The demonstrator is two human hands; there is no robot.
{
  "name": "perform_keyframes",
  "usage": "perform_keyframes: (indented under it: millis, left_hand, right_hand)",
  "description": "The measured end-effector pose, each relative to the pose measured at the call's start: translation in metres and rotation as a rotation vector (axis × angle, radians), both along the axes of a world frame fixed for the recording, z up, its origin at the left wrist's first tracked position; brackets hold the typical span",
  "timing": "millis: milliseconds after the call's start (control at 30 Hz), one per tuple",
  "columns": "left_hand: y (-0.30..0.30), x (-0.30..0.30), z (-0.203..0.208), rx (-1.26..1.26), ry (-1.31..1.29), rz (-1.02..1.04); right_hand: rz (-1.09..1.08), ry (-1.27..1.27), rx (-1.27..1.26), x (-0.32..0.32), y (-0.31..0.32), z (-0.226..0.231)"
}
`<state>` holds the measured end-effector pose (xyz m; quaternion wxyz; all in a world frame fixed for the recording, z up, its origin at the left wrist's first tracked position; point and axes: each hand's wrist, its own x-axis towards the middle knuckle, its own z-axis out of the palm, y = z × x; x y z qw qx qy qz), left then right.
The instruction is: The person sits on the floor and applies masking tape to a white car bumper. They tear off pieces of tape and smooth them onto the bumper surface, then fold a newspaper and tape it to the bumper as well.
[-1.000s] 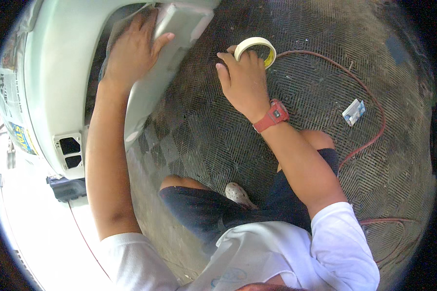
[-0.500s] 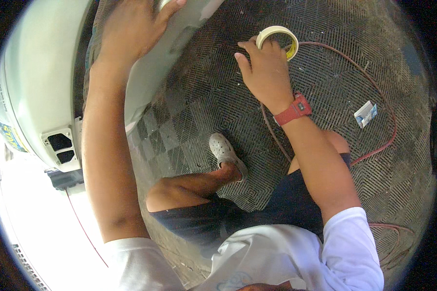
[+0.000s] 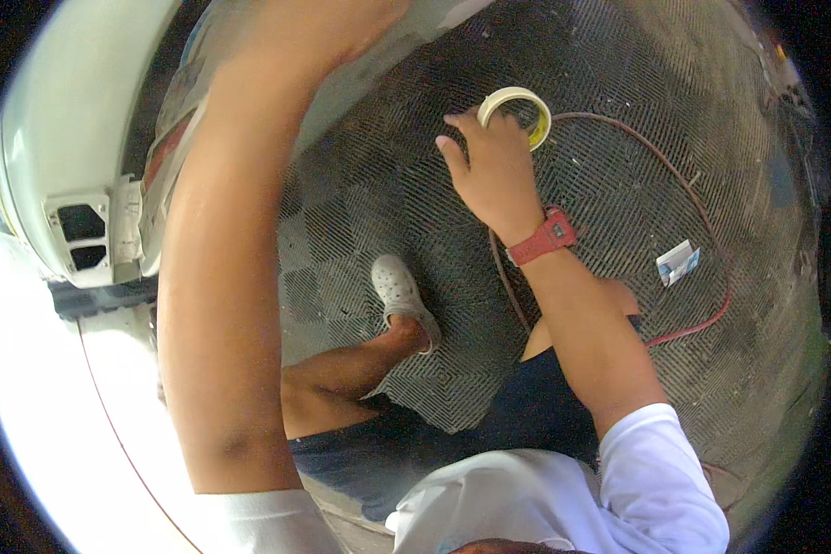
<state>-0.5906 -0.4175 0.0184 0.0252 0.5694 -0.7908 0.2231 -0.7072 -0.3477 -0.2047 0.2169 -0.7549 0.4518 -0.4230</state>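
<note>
My left hand (image 3: 346, 23) is at the upper edge, smeared by motion and partly cut off. It lies over a pale, smooth curved panel (image 3: 355, 97); its fingers are hidden, so I cannot tell whether they touch the surface. Farther right, my right hand (image 3: 499, 175) is held above the floor with a roll of cream masking tape (image 3: 517, 92). The ring hangs around its fingers, while the thumb and one finger stick out to the left. A red watch (image 3: 543, 238) is on the right wrist.
A pale green vehicle body (image 3: 78, 111) with a two-opening vent piece (image 3: 81, 235) stands at the left. A reddish hose (image 3: 688, 180) curves across the ribbed dark floor mat (image 3: 609, 212). A small blue-and-white packet (image 3: 678, 263) lies on it. My foot wears a grey clog (image 3: 397, 291).
My left hand has moved up and right, partly out of view. The vehicle has shifted left in view. My right hand, still carrying the tape roll, appears slightly lower and farther left.
</note>
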Motion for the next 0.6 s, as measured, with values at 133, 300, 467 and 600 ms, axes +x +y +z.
perform_keyframes:
  millis: [133,300,467,600]
  left_hand:
    - [0.011,-0.029,0.003,-0.048,0.002,0.083]
    - [-0.016,0.003,-0.026,-0.158,-0.002,0.015]
    - [-0.015,0.001,-0.029,-0.177,0.146,-0.042]
    - [-0.013,0.013,-0.026,-0.2,0.235,-0.142]
  right_hand:
    - [0.045,0.03,0.04,0.012,0.005,-0.001]
    - [0.025,0.121,0.057,0.014,0.015,0.002]
    - [-0.025,0.144,0.013,0.005,0.022,0.017]
    - [-0.05,0.213,0.115,0.001,0.038,0.047]
